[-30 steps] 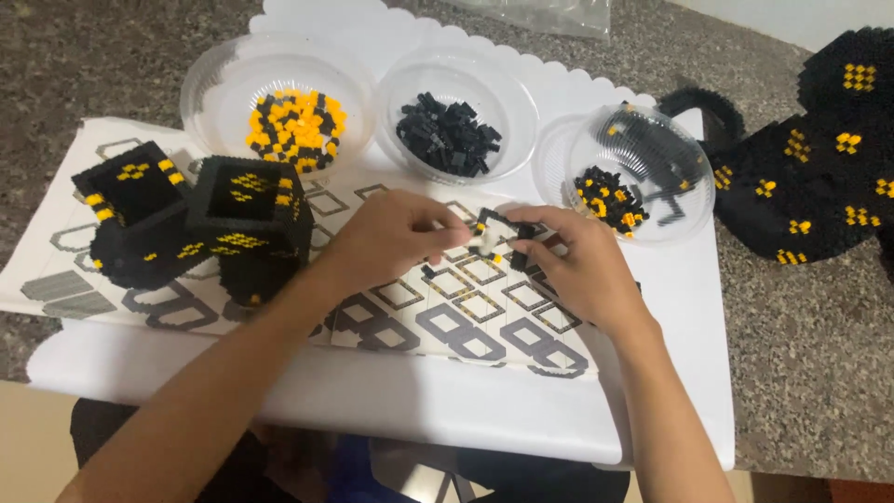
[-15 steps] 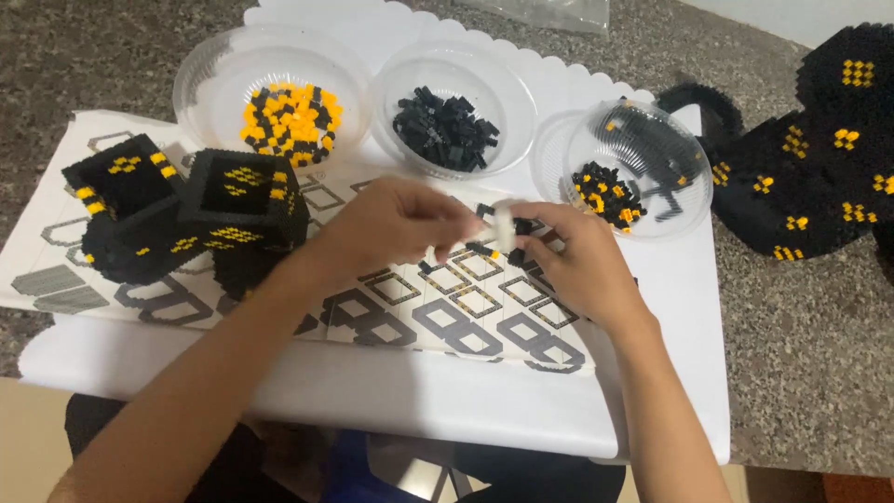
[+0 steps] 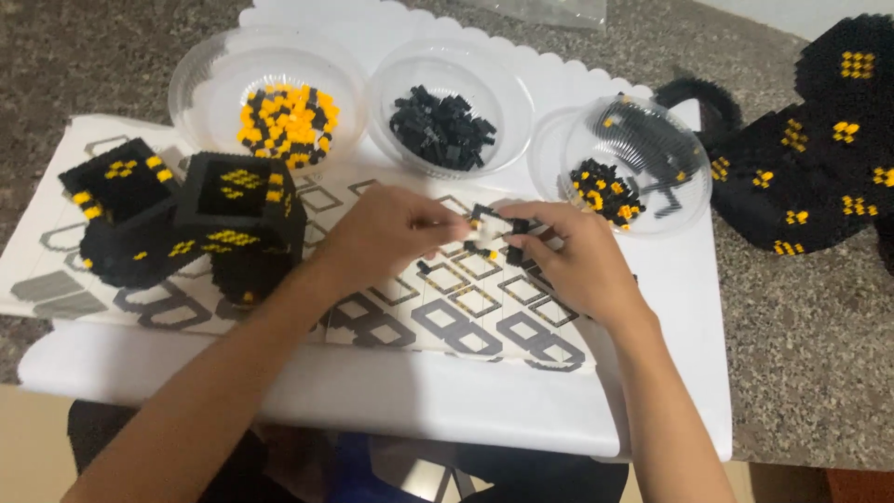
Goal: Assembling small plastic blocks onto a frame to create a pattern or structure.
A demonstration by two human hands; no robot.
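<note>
A small, thin frame of black plastic building bricks with a few yellow ones (image 3: 494, 228) is held just above the printed paper instruction sheet of grey and black square outlines (image 3: 438, 312), between the two hands. The right hand (image 3: 568, 261) pinches its right side with curled fingers; the left hand (image 3: 391, 233) closes its fingertips on the left edge, seemingly pressing a tiny piece in place. This looks like mid-assembly of one layer; the next move calls for a steady grip and exact alignment of studs.

Just beyond stand three clear plastic bowls: yellow and black bricks (image 3: 279, 116), black bricks (image 3: 442, 126), a mixed remnant (image 3: 605, 191). A finished black cube block with yellow marks (image 3: 237, 219) sits left. A white scalloped tray (image 3: 670, 307) rests on a speckled granite counter (image 3: 810, 345), which also bears a large black brick model (image 3: 810, 168).
</note>
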